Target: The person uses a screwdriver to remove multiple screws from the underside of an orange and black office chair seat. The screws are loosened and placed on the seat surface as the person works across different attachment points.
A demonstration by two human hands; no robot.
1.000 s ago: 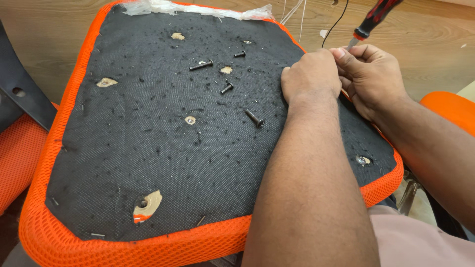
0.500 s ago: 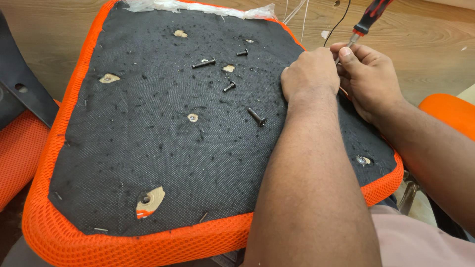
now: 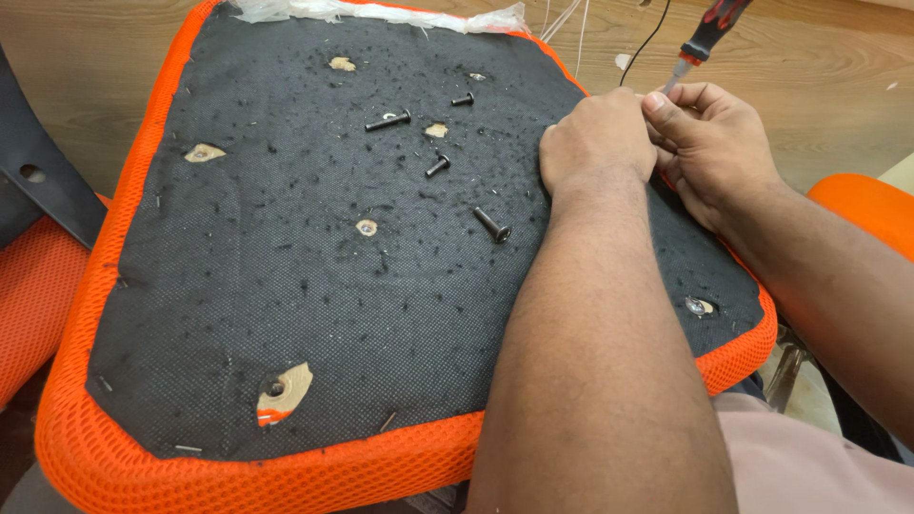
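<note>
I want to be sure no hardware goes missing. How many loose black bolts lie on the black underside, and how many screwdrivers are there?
Loose black bolts: 4
Screwdriver, red and black handle: 1
Total: 5

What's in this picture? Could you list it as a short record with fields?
Setting: upturned seat cushion, black fabric underside, orange mesh edge, on a wooden floor
Left hand: fist resting on the cushion's right edge
Right hand: gripping a screwdriver with a red and black handle
Loose parts: four black bolts lying on the fabric
Damage: torn holes showing wood
</note>
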